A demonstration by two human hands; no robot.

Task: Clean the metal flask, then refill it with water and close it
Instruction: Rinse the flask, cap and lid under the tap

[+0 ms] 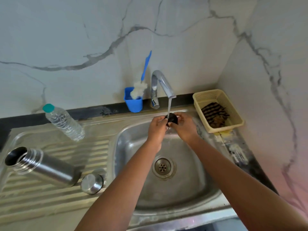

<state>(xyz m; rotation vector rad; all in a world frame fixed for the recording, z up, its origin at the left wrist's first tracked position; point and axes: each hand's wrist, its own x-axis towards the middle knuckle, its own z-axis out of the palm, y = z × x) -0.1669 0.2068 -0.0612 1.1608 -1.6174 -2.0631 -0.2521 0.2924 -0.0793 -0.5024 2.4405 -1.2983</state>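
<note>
The metal flask [44, 167] stands open on the ribbed draining board at the left, its mouth toward the camera. Its steel cap [92, 183] sits beside it, close to the basin's left rim. Over the sink basin [133, 135], my left hand [157, 128] and my right hand [185, 126] together hold a small black inner lid [173, 120] under the water stream running from the chrome tap [162, 84]. Fingers hide part of the lid.
A clear plastic water bottle [64, 122] with a teal cap stands on the draining board behind the flask. A blue cup [134, 103] holds a bottle brush [141, 84] left of the tap. A beige basket [218, 109] with scrubbers sits at the right corner.
</note>
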